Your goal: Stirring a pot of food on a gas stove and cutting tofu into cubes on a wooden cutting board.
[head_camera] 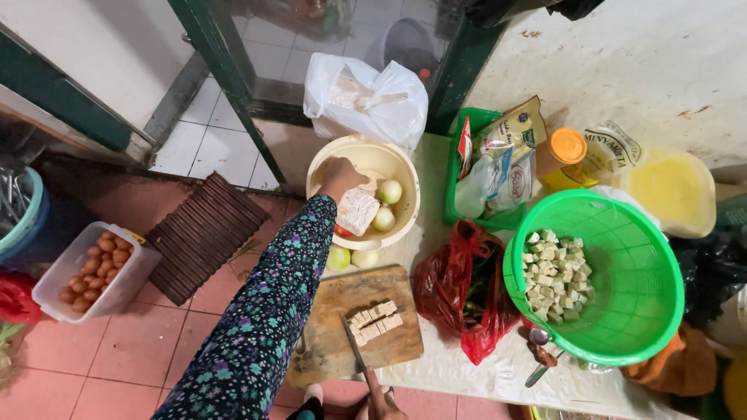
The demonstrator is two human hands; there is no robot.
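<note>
Hand first: left hand (340, 177), at the end of a floral sleeve (257, 327), reaches into the cream bowl (398, 167) w/ fingers closed on a pale tempeh block (358, 210), lifting or gripping it by its upper edge. Block sits inside the bowl, toward the near-left side, touching the round pale onions (387, 204) beside it; something small and red shows just under it. Two more greenish-pale rounds (350, 258) lie outside, between bowl and board.

Right hand (381, 400) is low at the frame edge, wrapped on the handle of a knife (354, 342); blade rests point-forward on the wooden board (350, 311), just beside a row of cut cubes (375, 320). Probably parked there so it stays ready while the other hand fetches more.

Further out: green basket (646, 311) on the right holds a heap of same pale cubes (556, 274), close enough to the board to tip cuts in. Red bag (459, 288) lies between board and basket, contents dark, can't tell what. Green tray (467, 210) behind holds packets. White bag (366, 93) sits behind the bowl. On the floor at left, a clear tub of brown eggs (97, 268), well apart.
</note>
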